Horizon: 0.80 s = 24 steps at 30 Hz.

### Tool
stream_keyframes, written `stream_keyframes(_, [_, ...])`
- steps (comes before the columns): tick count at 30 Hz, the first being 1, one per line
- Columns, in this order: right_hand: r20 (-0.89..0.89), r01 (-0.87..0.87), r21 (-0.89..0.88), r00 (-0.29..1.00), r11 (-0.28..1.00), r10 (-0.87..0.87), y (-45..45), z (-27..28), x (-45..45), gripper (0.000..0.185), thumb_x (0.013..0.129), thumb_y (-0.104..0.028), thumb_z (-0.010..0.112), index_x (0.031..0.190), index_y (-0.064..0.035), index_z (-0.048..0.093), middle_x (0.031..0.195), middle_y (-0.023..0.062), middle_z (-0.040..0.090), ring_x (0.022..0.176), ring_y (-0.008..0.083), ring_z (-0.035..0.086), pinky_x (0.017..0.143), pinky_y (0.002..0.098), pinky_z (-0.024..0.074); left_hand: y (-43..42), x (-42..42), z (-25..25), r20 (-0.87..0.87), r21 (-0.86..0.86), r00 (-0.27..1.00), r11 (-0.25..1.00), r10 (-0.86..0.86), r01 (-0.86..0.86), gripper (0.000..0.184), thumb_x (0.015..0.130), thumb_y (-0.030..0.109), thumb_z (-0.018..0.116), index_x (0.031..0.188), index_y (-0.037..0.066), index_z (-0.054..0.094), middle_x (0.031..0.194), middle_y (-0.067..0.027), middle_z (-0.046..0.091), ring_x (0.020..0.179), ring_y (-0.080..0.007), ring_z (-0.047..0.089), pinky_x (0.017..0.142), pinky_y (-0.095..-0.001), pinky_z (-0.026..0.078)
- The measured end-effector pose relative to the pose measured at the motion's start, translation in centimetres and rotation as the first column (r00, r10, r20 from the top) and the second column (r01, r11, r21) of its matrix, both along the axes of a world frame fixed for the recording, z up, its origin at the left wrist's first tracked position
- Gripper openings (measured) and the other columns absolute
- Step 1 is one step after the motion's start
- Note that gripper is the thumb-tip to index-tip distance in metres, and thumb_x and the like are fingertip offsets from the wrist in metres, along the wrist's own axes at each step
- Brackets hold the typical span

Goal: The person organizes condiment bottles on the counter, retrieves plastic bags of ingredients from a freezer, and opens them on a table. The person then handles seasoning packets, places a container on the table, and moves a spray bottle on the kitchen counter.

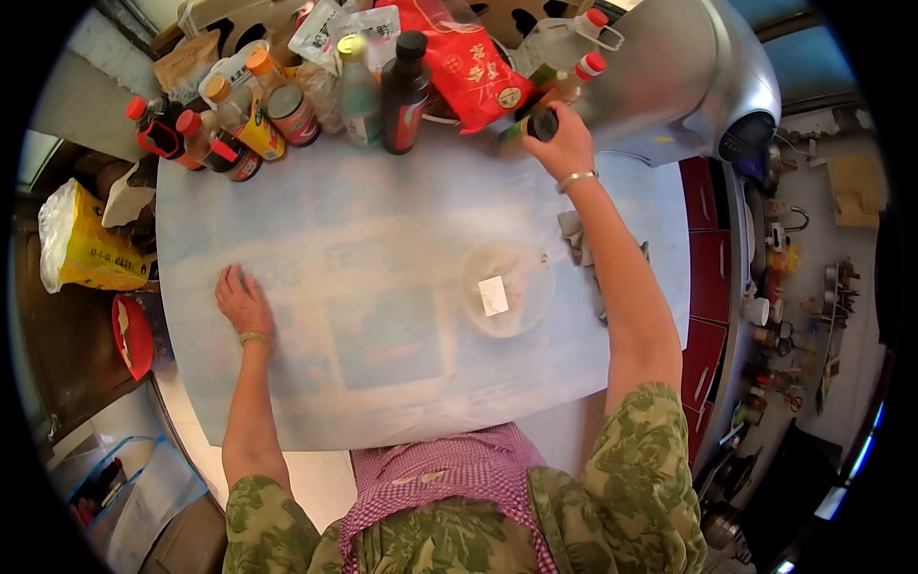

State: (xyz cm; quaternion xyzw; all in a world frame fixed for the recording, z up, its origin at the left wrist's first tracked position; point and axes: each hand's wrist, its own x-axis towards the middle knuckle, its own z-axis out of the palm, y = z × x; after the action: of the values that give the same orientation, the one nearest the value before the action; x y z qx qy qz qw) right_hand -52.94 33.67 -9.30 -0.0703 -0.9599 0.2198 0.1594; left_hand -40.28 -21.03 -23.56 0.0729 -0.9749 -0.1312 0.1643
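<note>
At the far right of the table, my right hand (564, 143) is closed round the dark cap of a bottle (514, 136), beside the red packet (469, 62) and a red-capped bottle (578, 80). My left hand (245, 303) lies flat on the left part of the pale table cover (287, 210), its fingers spread and nothing in it. Between my arms, right of the middle, a round clear container (524, 304) with a white label (493, 296) rests on the cover.
Several sauce bottles (253, 129) and jars line the far edge, with a tall dark bottle (404, 100) among them. A grey cloth (576, 237) lies by my right forearm. A large silver appliance (669, 77) stands at the far right. Left of the table is a yellow bag (91, 239).
</note>
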Motion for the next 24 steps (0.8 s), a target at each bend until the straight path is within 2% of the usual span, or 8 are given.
stream_keyframes(8, [-0.238, -0.031, 0.207, 0.968, 0.978, 0.081, -1.2, -0.4, 1.8, 0.065, 0.08, -0.028, 0.073, 0.135, -0.0053, 0.047, 0.128, 0.0156, 0.054, 0.108, 0.0312, 0.057, 0.093, 0.0397, 0.0477, 0.1, -0.1, 0.0, 0.004, 0.004, 1.0, 1.0, 0.0, 0.0, 0.038, 0.094, 0.026, 0.051, 0.127, 0.007, 0.053, 0.133, -0.012, 0.049, 0.125, -0.0323, 0.042, 0.105, -0.0459, 0.031])
stream_keyframes(10, [0.006, 0.019, -0.108, 1.0, 0.994, -0.018, -0.5, 0.4, 6.3, 0.055, 0.085, -0.022, 0.069, 0.133, -0.0045, 0.049, 0.12, 0.0153, 0.058, 0.095, 0.0236, 0.061, 0.081, 0.0336, 0.0526, 0.2, -0.1, 0.0, 0.007, -0.003, 1.0, 1.0, 0.007, -0.007, 0.037, 0.095, 0.026, 0.051, 0.127, 0.007, 0.053, 0.133, -0.0118, 0.049, 0.126, -0.0322, 0.042, 0.105, -0.0458, 0.031])
stream_keyframes(12, [0.121, 0.036, 0.044, 0.992, 0.998, -0.041, 3.0, -2.3, 11.7, 0.05, 0.088, -0.024, 0.067, 0.132, -0.0052, 0.052, 0.114, 0.0141, 0.062, 0.08, 0.0163, 0.062, 0.069, 0.027, 0.053, 0.3, -0.2, 0.0, 0.008, -0.007, 1.0, 1.0, 0.006, -0.006, 0.037, 0.095, 0.026, 0.051, 0.127, 0.007, 0.053, 0.133, -0.0117, 0.049, 0.125, -0.0321, 0.042, 0.105, -0.0458, 0.031])
stream_keyframes(14, [0.241, 0.042, -0.267, 0.97, 0.963, 0.024, 5.0, -5.7, 18.2, 0.05, 0.091, -0.026, 0.063, 0.135, -0.0078, 0.048, 0.109, 0.0128, 0.063, 0.075, 0.0164, 0.063, 0.063, 0.0278, 0.0543, 0.3, -0.2, 0.1, 0.009, -0.009, 1.0, 1.0, 0.001, -0.001, 0.036, 0.095, 0.025, 0.051, 0.126, 0.007, 0.054, 0.133, -0.0117, 0.049, 0.125, -0.0322, 0.042, 0.105, -0.0458, 0.031])
stream_keyframes(16, [0.604, 0.489, -0.593, 0.795, 0.639, -0.048, 2.9, -5.4, 23.4, 0.054, 0.094, -0.027, 0.059, 0.141, -0.0094, 0.041, 0.103, 0.012, 0.064, 0.072, 0.017, 0.065, 0.059, 0.0305, 0.0567, 0.2, 0.0, 0.1, 0.0, -0.007, 1.0, 1.0, -0.006, 0.006, 0.036, 0.095, 0.025, 0.051, 0.126, 0.007, 0.054, 0.133, -0.0118, 0.049, 0.125, -0.0323, 0.042, 0.105, -0.0458, 0.031])
stream_keyframes(19, [0.461, 0.273, -0.767, 0.864, 0.58, 0.203, 3.9, -13.3, 29.0, 0.059, 0.096, -0.023, 0.055, 0.146, -0.0105, 0.028, 0.099, 0.0129, 0.064, 0.072, 0.0205, 0.067, 0.059, 0.0335, 0.0601, 0.2, 0.0, 0.2, -0.007, -0.019, 1.0, 1.0, -0.017, 0.017, 0.036, 0.095, 0.025, 0.052, 0.126, 0.007, 0.054, 0.132, -0.012, 0.05, 0.124, -0.0325, 0.043, 0.105, -0.0461, 0.031])
stream_keyframes(21, [0.516, 0.499, -0.852, 0.851, 0.158, 0.098, -0.3, -10.7, 28.6, 0.058, 0.096, -0.02, 0.054, 0.146, -0.0102, 0.026, 0.1, 0.0136, 0.064, 0.072, 0.0218, 0.068, 0.06, 0.0333, 0.061, 0.2, -0.1, 0.2, -0.015, -0.025, 1.0, 0.999, -0.022, 0.021, 0.036, 0.095, 0.025, 0.052, 0.125, 0.006, 0.054, 0.131, -0.0124, 0.05, 0.123, -0.0329, 0.043, 0.104, -0.0465, 0.032])
stream_keyframes(24, [0.512, 0.513, -0.858, 0.849, 0.032, 0.129, -2.2, -9.1, 28.0, 0.049, 0.097, -0.017, 0.052, 0.141, -0.0076, 0.033, 0.1, 0.0155, 0.065, 0.076, 0.024, 0.07, 0.058, 0.0318, 0.0608, -0.1, 0.0, -0.1, -0.018, -0.031, 1.0, 0.999, -0.018, 0.017, 0.036, 0.095, 0.025, 0.052, 0.125, 0.006, 0.054, 0.13, -0.0125, 0.051, 0.122, -0.0332, 0.044, 0.104, -0.0465, 0.032])
